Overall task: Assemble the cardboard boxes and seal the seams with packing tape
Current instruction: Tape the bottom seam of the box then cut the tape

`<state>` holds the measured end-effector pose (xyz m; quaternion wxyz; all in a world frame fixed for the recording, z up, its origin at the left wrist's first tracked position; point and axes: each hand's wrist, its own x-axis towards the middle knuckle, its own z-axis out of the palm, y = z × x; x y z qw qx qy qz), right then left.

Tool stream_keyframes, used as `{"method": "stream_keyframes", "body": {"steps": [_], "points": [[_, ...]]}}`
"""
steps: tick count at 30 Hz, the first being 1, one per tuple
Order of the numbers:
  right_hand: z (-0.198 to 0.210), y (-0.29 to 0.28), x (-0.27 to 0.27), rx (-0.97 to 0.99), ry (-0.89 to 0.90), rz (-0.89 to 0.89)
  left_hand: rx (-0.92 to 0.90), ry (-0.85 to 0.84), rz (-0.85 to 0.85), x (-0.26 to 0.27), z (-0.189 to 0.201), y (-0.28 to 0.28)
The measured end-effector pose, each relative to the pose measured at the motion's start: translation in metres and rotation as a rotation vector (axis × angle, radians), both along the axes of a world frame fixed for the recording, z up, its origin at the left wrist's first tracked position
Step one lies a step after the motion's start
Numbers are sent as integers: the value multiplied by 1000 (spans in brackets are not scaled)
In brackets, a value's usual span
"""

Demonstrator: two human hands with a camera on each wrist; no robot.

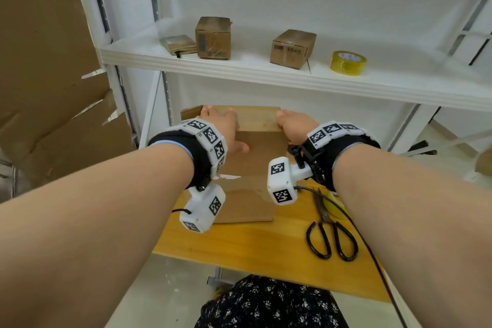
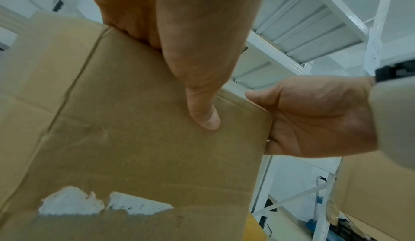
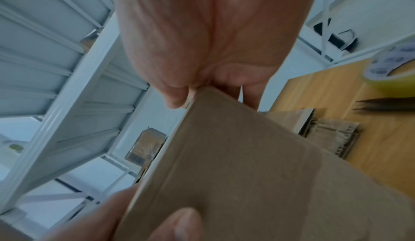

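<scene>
Plain brown corrugated cardboard box (image 1: 255, 152), still partly flat, stands on the yellow wooden table (image 1: 266, 242) under the white metal shelf (image 1: 292, 80). Both hands are at its upper far edge.

Left hand (image 1: 226, 128): thumb laid flat on the near panel, fingers gone over the top edge — a clamp on the board, fingertips hidden behind it. Right hand (image 1: 290, 124): curled over the top right corner; the right wrist view shows thumb (image 3: 177, 94) and fingers pinching the board's edge between them.

Near panel carries a torn white patch (image 2: 74, 204) low down, where the facing paper has come away.

Handling, as a judgement: light, stiff across the panels, floppy at the scored creases; it should rack open with little force. Thin edges crush if pinched hard. Best hold is at opposite corners close to the creases, pushing them toward each other. The torn zone is weaker, and tape may stick poorly there.

Black-handled scissors (image 1: 331, 237) lie on the table to the right. A roll of yellowish clear packing tape (image 1: 348, 62) sits on the shelf.
</scene>
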<state>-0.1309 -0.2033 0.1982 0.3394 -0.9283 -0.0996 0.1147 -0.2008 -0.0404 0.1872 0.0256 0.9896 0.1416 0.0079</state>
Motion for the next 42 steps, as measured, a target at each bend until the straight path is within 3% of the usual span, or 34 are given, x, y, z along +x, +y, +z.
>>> {"method": "stream_keyframes", "body": {"steps": [6, 14, 17, 21, 24, 26, 33, 37, 42], "points": [[-41, -4, 12, 361, 249, -188, 11, 10, -19, 5, 0, -2], [-65, -24, 13, 440, 496, -128, 59, -44, -10, -6, -5, -11], [-42, -19, -6, 346, 393, -149, 84, -22, -10, -11, -3, -13], [2, -15, -21, 40, -21, -124, -1, 3, -61, -17, 5, -6], [7, 3, -30, -117, -220, 64, -130, -24, -103, -21, 8, 3], [-8, 15, -25, -285, -220, 202, -231, -92, -115, -26, 10, 6], [-14, 6, -21, -374, -213, 137, -465, -540, -4, -45, -1, 25], [-14, 12, -22, -398, -225, 146, -755, -494, 213, -47, -15, 30], [-14, 11, -24, -387, -194, 141, -971, -360, 167, -43, -26, 38]]}}
